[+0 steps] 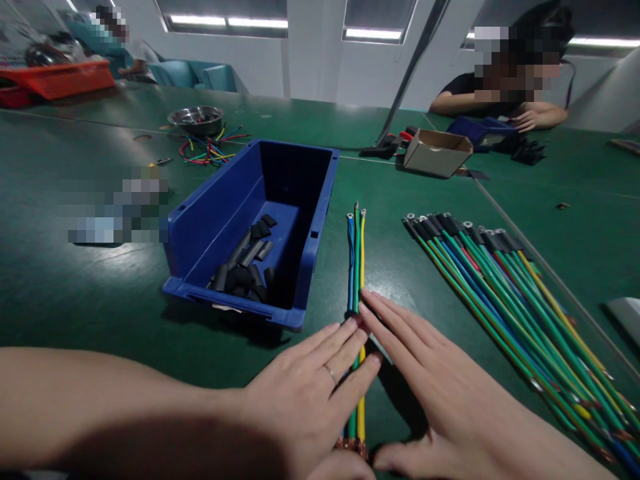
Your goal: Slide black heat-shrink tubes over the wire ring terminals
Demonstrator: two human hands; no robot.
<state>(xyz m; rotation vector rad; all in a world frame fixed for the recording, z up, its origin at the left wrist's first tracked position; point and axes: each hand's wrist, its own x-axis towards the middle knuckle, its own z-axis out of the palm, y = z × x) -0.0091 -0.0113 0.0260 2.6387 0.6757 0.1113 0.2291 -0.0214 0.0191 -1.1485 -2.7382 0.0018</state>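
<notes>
Three wires lie side by side in front of me: a blue wire [351,280], a green wire [357,257] and a yellow wire [363,267]. Metal lugs tip their far ends; bare copper strands [353,445] show at the near ends. Across them lies my left hand [310,383], fingers stretched out, a ring on one. My right hand [425,370] reaches in from the right with long straight fingers, its fingertips at the yellow wire and against the left fingertips. Something black crosses the wires by the fingertips, mostly hidden.
A blue bin [311,267] with black tube pieces [250,263] stands left of the wires. Many finished-looking cables [500,300] with black sleeves lie right. Further back are a metal bowl [197,121], loose wires [213,155], a cardboard box [437,153] and a seated person [505,100].
</notes>
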